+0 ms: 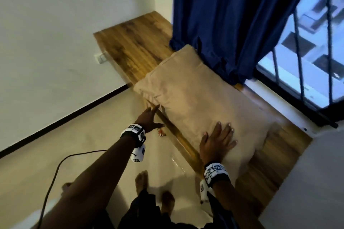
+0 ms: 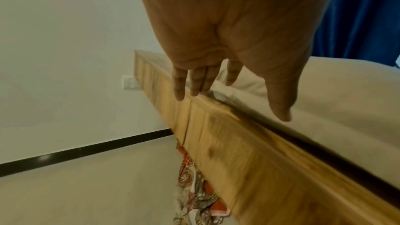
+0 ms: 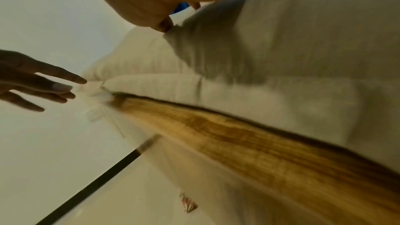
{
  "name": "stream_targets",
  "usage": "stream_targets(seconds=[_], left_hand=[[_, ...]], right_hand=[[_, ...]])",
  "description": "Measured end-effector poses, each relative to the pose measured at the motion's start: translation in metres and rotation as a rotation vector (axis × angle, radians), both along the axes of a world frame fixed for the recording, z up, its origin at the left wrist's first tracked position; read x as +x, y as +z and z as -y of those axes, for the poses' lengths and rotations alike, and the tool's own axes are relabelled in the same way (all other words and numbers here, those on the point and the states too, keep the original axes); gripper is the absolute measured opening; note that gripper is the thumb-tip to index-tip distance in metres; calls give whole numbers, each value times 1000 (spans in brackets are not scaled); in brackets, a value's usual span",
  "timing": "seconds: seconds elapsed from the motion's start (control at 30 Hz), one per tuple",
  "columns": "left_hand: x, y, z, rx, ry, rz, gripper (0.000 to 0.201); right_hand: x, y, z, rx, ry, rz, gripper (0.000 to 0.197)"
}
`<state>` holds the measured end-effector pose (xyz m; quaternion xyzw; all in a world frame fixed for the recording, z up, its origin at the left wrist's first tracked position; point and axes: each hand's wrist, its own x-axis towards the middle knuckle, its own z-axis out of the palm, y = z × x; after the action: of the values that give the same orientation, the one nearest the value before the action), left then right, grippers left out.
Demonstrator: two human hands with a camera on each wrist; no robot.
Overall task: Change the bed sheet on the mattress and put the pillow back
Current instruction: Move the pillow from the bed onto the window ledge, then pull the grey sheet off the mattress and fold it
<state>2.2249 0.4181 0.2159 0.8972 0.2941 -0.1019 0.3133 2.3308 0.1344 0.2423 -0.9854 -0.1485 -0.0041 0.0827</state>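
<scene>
The right hand lies flat on the near end of the pillow, fingers straight and spread, palm down on the beige cover. The left hand reaches toward the pillow's left edge with fingers straight and loosely together; its fingertips sit just at the wooden rim beside the fabric, and whether they touch the cover cannot be told. The pillow rests lengthwise on the wooden platform, its near end under the right palm and its far end against the hem of the blue curtain.

The head view alone shows the whole pillow, both wrist bands, the barred window to the right, a black cable on the pale floor and the person's bare feet.

The left wrist view shows the platform's front panel and a red patterned cloth lying on the floor against its base, seen only as a small scrap from above. It also shows a white wall socket to the far left of the platform.

The right wrist view is blurred; it shows the pillow's folded seam along the wooden edge, the heel of the right hand on the fabric, and the left hand's fingers apart, near the pillow's corner.
</scene>
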Motion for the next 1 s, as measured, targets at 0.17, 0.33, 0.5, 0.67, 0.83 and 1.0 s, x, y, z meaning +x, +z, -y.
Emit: stream_targets(seconds=[0.17, 0.33, 0.5, 0.67, 0.83, 1.0], left_hand=[[-124, -20, 30, 0, 299, -81, 92], [-280, -26, 64, 13, 673, -133, 73], [-428, -14, 137, 16, 1022, -144, 48], [-534, -28, 261, -7, 1292, -173, 50], [-607, -43, 409, -79, 1447, -204, 43], [-664, -46, 553, -112, 1667, -169, 40]], right_hand=[[-65, 4, -28, -112, 518, 12, 59], [-139, -23, -79, -46, 859, -106, 49], [-229, -40, -98, -92, 1219, -210, 19], [-327, -45, -67, -84, 1460, -290, 7], [-421, -51, 13, -101, 1638, -349, 6], [-501, -54, 111, -147, 1802, -418, 11]])
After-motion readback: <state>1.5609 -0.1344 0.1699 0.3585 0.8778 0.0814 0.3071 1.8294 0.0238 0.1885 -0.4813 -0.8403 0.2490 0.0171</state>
